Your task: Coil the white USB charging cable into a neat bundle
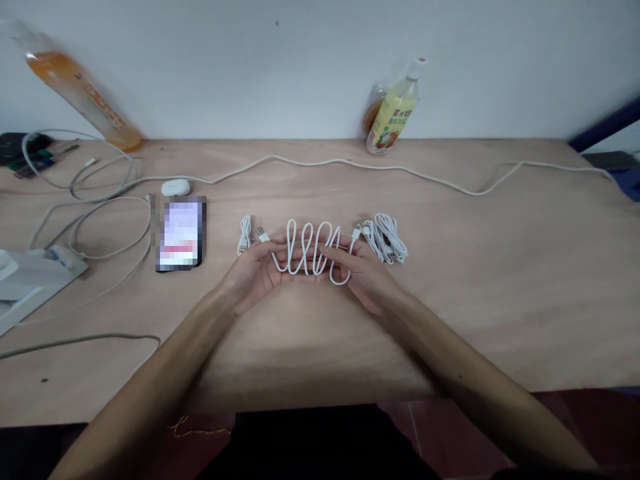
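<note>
A white USB cable (309,250) lies in several loose, wavy loops across the fingers of both hands, just above the table. My left hand (256,270) has its thumb on the cable's left end, near the metal USB plug (262,234). My right hand (367,270) presses its thumb on the loops at the right, and the other white connector (355,234) sticks up beside its fingers. Left of the hands is a small bundled white cable (245,235). A larger heap of bundled white cables (387,237) sits right behind my right hand.
A phone (180,233) and white earbud case (176,187) lie at left, near tangled cables (107,180) and a white box-like object (30,277). An orange drink bottle (85,93) and yellow drink bottle (393,113) stand by the wall. A long white cord (345,161) crosses the table.
</note>
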Available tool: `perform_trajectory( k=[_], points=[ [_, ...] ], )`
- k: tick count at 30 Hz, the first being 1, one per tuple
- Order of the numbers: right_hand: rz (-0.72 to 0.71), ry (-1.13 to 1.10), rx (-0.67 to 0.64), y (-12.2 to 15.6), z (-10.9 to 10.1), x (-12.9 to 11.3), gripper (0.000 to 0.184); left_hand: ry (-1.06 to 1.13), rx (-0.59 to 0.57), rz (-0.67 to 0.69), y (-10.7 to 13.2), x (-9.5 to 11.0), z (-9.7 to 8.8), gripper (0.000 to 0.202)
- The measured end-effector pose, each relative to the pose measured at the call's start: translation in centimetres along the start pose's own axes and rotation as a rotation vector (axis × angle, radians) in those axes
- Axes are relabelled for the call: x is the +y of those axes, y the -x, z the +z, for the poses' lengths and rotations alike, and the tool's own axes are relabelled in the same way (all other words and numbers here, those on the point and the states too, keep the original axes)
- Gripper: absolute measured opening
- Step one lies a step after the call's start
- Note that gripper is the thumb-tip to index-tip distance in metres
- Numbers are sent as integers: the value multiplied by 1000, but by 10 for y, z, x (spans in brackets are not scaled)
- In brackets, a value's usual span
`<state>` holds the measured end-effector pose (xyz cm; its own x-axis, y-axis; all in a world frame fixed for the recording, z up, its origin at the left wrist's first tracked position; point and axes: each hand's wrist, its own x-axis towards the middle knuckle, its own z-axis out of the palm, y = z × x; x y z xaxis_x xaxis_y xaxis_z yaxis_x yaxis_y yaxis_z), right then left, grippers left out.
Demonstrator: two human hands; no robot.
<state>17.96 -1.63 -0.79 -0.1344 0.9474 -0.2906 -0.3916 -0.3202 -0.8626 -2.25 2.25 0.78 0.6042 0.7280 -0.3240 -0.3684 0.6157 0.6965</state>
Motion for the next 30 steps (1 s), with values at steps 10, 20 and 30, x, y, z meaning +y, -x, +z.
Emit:
perform_trajectory(
  k=[10, 20, 30],
  points=[
    [-6, 0, 5, -1, -2, -1, 21, 50, 76, -29, 2, 5, 8, 50],
    [11, -8, -53, -3, -4, -4, 24, 111, 93, -30, 3, 5, 7, 53],
    [-38, 63, 30, -4, -6, -2, 32, 19, 191, 19, 3, 5, 14, 55]
  ],
)
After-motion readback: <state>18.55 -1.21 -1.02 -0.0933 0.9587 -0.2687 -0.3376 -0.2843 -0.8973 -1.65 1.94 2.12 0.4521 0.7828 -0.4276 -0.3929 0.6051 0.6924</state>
